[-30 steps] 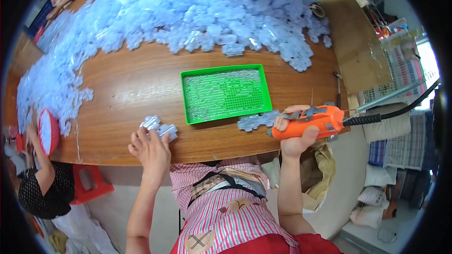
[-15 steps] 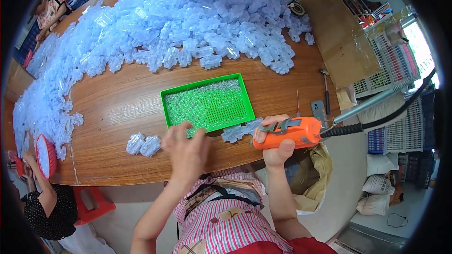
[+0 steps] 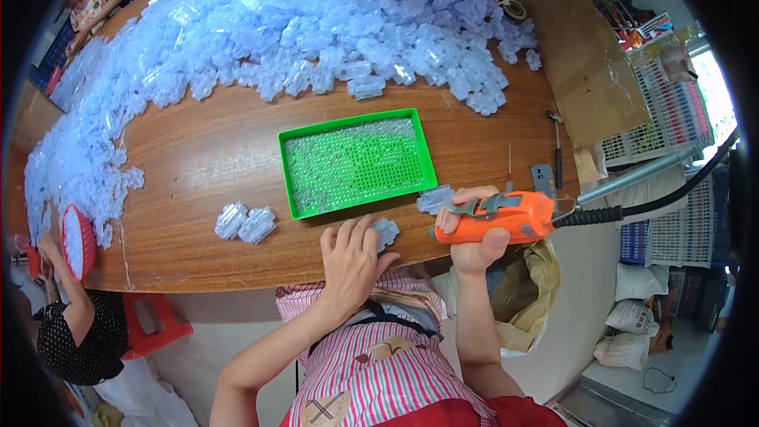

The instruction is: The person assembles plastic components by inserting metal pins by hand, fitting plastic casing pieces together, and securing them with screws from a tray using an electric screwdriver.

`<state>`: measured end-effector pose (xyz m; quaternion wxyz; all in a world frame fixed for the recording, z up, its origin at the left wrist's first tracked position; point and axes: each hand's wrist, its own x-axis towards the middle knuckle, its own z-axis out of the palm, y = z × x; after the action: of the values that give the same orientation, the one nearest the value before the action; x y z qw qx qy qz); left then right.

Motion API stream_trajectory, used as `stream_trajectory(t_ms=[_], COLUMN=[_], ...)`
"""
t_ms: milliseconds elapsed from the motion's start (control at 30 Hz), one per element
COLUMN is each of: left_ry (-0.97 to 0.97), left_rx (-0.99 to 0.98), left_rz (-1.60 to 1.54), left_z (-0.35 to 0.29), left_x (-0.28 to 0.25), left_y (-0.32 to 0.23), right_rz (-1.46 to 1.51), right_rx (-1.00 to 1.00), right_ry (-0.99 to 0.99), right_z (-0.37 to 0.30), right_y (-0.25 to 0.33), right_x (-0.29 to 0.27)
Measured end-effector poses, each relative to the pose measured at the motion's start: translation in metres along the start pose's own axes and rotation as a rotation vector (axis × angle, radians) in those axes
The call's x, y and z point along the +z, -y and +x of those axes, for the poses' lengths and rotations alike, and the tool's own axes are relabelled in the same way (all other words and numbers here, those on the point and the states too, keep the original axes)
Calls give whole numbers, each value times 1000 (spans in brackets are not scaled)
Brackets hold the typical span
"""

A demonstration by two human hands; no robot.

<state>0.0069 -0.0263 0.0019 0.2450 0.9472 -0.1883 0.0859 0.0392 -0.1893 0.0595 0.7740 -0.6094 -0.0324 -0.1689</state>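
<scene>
My right hand (image 3: 474,245) is wrapped round an orange power screwdriver (image 3: 506,219), its cable running off to the right. My left hand (image 3: 348,257) rests at the table's near edge, fingers stretched out and thumb apart. Just beside its fingertips and thumb lies a clear plastic piece (image 3: 386,233), partly hidden by the hand. Another clear piece (image 3: 435,199) sits by the screwdriver's front end. In front of me is a green tray (image 3: 431,170) with small silvery parts spread over its perforated bottom. Left of the hand lie a pair of clear pieces (image 3: 245,222).
A large heap of clear plastic pieces (image 3: 300,32) curves along the far and left sides. To the right are a phone (image 3: 543,179), a hammer (image 3: 557,150), a thin screwdriver (image 3: 509,170) and cardboard (image 3: 589,63). Another person's arm (image 3: 75,257) reaches by a red basket (image 3: 89,245).
My left hand has come down and to the right, from before the tray to beside the clear piece. The screwdriver stays in my right hand. The whole view has shifted slightly.
</scene>
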Motion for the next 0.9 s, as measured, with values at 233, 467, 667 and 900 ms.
stream_trajectory(t_ms=[233,467,667,900], left_ry=[178,420,302,208], left_rx=[-208,-670,-907,-899], left_rz=[-203,-965,-1531,-1357], left_z=[3,-64,-111,-115], left_x=[4,-22,3,15], left_y=[12,32,23,21], right_rz=[44,253,313,209], right_rx=[61,69,82,115], right_ry=[63,211,351,417], right_z=[-4,-27,-57,-71], right_y=[-2,-12,-28,-42], right_x=[20,36,62,64])
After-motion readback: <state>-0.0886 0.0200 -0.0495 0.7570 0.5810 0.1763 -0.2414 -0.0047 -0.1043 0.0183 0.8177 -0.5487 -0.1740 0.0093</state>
